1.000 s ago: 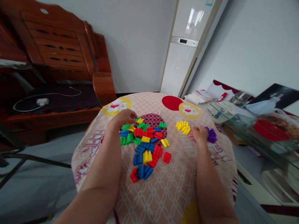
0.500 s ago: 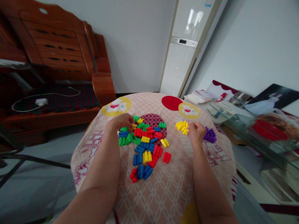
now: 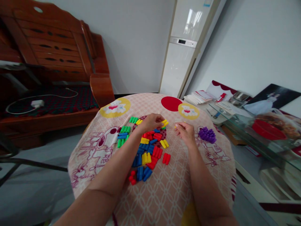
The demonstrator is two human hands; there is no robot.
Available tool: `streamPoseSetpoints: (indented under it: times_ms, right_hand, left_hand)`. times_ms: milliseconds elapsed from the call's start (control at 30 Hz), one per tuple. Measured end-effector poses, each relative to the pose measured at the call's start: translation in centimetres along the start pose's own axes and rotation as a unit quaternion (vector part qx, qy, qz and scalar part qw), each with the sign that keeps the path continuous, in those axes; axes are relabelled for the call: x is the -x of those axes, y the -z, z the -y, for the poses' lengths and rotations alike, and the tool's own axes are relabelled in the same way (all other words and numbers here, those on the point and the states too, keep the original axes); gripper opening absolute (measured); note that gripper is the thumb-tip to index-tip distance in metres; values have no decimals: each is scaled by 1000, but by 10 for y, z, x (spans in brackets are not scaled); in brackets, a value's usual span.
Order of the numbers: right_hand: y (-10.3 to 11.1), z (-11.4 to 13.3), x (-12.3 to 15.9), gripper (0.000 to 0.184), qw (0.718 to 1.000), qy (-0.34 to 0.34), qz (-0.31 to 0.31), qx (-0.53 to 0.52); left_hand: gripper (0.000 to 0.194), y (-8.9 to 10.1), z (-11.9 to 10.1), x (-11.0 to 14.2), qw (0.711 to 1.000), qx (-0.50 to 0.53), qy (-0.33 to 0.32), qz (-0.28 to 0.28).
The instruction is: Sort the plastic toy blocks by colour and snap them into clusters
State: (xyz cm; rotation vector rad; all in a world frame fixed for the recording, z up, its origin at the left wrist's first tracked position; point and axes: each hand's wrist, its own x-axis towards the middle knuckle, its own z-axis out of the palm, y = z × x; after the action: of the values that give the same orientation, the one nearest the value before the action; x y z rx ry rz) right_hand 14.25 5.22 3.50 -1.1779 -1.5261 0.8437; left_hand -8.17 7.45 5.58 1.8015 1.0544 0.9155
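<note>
My left hand (image 3: pixel 151 121) reaches over the pile and pinches a yellow toy block (image 3: pixel 165 122) made of joined short tubes. My right hand (image 3: pixel 185 131) is to its right, thumb and fingers pressed together. A trace of yellow shows at its fingertips, too small to make out. Below the left hand lie red blocks (image 3: pixel 157 152), blue blocks (image 3: pixel 139 173) and loose yellow blocks (image 3: pixel 146 158). Green blocks (image 3: pixel 125 129) sit left of my left wrist. A purple cluster of blocks (image 3: pixel 208 135) rests right of my right hand. My right hand mostly hides the yellow cluster's earlier spot.
The round table wears a patterned pink cloth (image 3: pixel 164 194). To the right stands a glass shelf (image 3: pixel 263 138) with papers, a red bowl (image 3: pixel 268 129) and a framed photo. A wooden bench (image 3: pixel 56 62) is at left, a white cabinet-like appliance (image 3: pixel 178 62) behind.
My left hand has moved right from the green blocks across the pile, carrying a yellow block. My right hand has shifted left, away from the purple cluster, and the hands are closer together.
</note>
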Motion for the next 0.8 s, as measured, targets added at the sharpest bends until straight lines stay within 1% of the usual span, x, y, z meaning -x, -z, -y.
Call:
streamPoseSetpoints:
  times_ms: [67,167,300,367,400,467,533,600,633,700,800]
  right_hand:
    - [-8,5,2,34,999,-6,32,-10]
    - [-13,9,4,32,998,-16,52,-29]
    - [-11,10,4,33,995,-26,72,-62]
    - [-5,10,3,33,995,-32,66,-61]
    - [-1,10,2,33,997,-35,52,-52]
    - [11,9,0,33,999,-44,-4,-16]
    - [25,7,-3,33,995,-49,-72,38]
    - [38,3,-5,32,988,-45,-112,96]
    - [43,1,-6,31,984,-40,-119,123]
    - [50,-5,-8,30,978,-33,-115,169]
    - [52,-12,-9,29,967,-27,-89,237]
  left_hand:
    - [21,-10,-1,-1,1000,9,-15,20]
    - [20,-18,-1,-2,999,0,-38,23]
    - [22,-23,-5,-1,998,-8,-47,34]
    - [24,-22,-9,0,997,-36,-56,28]
    - [26,-19,-10,1,996,-62,-62,13]
    - [29,-8,-11,2,990,-124,-61,-33]
    - [30,7,-8,3,980,-175,-37,-83]
    - [29,25,-2,5,970,-210,-3,-126]
    - [29,34,2,6,964,-223,14,-147]
    - [31,50,10,9,951,-249,47,-175]
    - [33,69,21,16,934,-293,93,-184]
